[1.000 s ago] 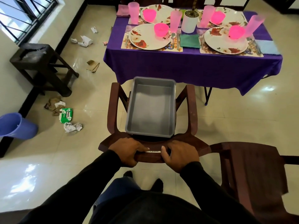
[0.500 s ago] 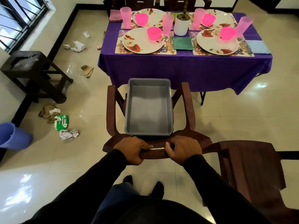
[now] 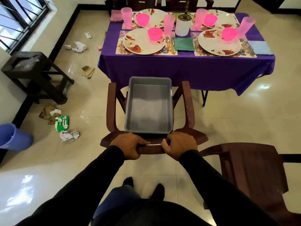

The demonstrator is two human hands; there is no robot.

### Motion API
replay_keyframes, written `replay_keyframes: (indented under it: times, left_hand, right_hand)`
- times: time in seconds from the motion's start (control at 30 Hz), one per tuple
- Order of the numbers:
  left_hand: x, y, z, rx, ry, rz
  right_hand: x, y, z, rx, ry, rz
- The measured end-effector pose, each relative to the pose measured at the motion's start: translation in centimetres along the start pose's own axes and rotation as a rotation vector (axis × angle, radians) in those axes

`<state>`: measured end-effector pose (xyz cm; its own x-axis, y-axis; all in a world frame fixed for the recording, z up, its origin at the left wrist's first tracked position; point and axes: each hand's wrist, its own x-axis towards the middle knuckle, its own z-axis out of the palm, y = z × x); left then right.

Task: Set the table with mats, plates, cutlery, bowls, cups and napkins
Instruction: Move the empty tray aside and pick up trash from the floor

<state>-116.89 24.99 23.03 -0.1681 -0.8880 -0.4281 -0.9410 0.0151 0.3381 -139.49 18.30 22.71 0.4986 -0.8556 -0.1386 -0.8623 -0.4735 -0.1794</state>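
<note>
- Left hand [image 3: 130, 146] clenched over the top rail of the brown chair [image 3: 189, 110], fingers wrapped round the front edge.
- Right hand [image 3: 180, 146] gripping the same rail just beside it, thumb toward the middle.
- Grey tub [image 3: 149, 104] sitting on the chair seat between the armrests, nothing inside.
- Table [image 3: 185, 70] straight ahead past the chair, purple cloth hanging over the near edge.
- Four places laid. Near left: mat [image 3: 146, 53] under a floral plate [image 3: 143, 42], pink bowl [image 3: 155, 33] on the plate, pink cup [image 3: 169, 25] behind its right side, fork [image 3: 121, 44] left of the plate, spoon [image 3: 167, 42] right of it.
- Near right: plate [image 3: 219, 43] with pink bowl [image 3: 229, 33], tilted-looking pink cup [image 3: 246, 26] – blurred.
- Green napkin [image 3: 184, 44] between the two near mats; blue napkin [image 3: 260, 49] at the right end; pink napkin [image 3: 116, 16] at the far left corner.
- Far side: two more plates with bowls and cups, cutlery there too small to tell.
- White pot [image 3: 184, 25] with a plant at table centre.
- Second brown chair [image 3: 250, 168] to the right, near the right sleeve.
- Floor left: crumpled paper [image 3: 69, 135], green packet [image 3: 62, 123], blue bucket [image 3: 13, 137], dark stool [image 3: 35, 74].
</note>
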Motion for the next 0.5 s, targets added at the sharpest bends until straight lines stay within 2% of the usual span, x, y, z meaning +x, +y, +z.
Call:
replay_keyframes:
  times: [0.3,0.4,0.5]
  left_hand:
    - [0.2,1.1,-1.2,-0.080,-0.138,-0.032]
    - [0.0,1.7,-1.2,-0.163,-0.067,-0.094]
    - [-0.4,2.6,-0.6,-0.342,0.153,-0.164]
  right_hand:
    - [0.0,-0.2,-0.6,0.059,-0.046,0.015]
    - [-0.2,-0.3,-0.9,0.051,-0.064,0.016]
    - [0.0,-0.4,-1.2,0.051,-0.102,0.022]
